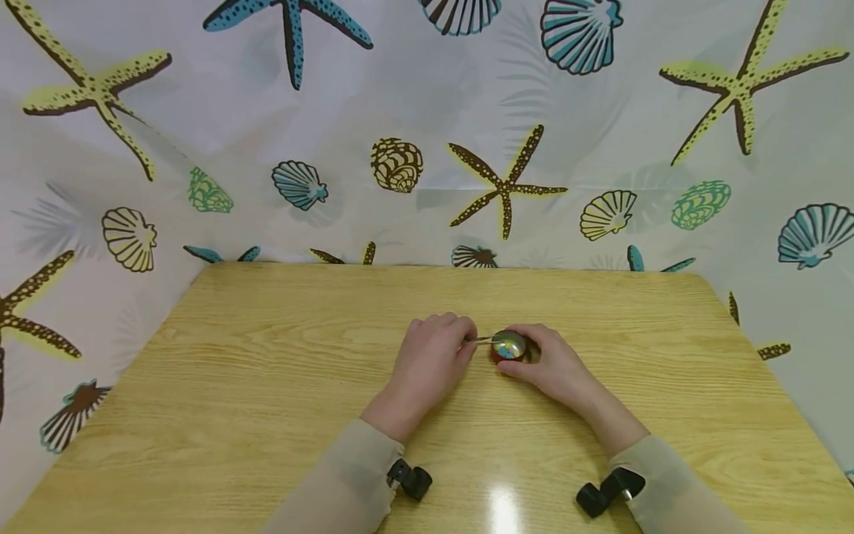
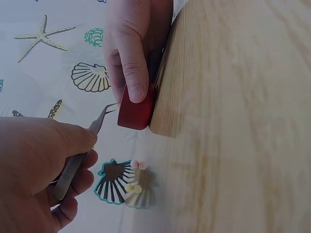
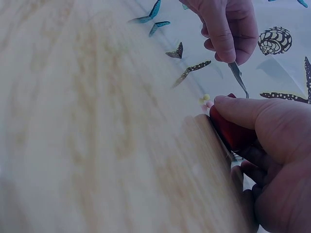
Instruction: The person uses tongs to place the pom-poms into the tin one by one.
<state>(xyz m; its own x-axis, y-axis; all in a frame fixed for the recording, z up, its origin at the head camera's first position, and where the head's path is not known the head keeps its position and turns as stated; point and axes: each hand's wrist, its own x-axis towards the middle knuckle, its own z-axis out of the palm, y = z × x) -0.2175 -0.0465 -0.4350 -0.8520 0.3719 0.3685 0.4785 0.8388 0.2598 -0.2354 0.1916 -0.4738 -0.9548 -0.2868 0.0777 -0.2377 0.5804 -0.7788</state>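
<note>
A pair of metal tweezers with bent tips (image 2: 99, 121) is gripped between the thumb and curled fingers of my left hand (image 1: 434, 352). Their points reach the top of a small red round container (image 1: 508, 347), which stands on the table. My right hand (image 1: 550, 363) holds that container from its right side, thumb in front and fingers behind. Glossy patches of blue, yellow and white show on its upper face in the head view. In the wrist views the red side wall (image 3: 233, 127) is visible, with its top turned away.
Small pink pieces (image 2: 138, 165) and yellow pieces (image 2: 132, 188) appear near the container in both wrist views. The wooden table (image 1: 267, 415) lies below, and a cloth with starfish and shells (image 1: 427, 96) hangs behind it. A black wrist device (image 1: 410, 479) is on each sleeve.
</note>
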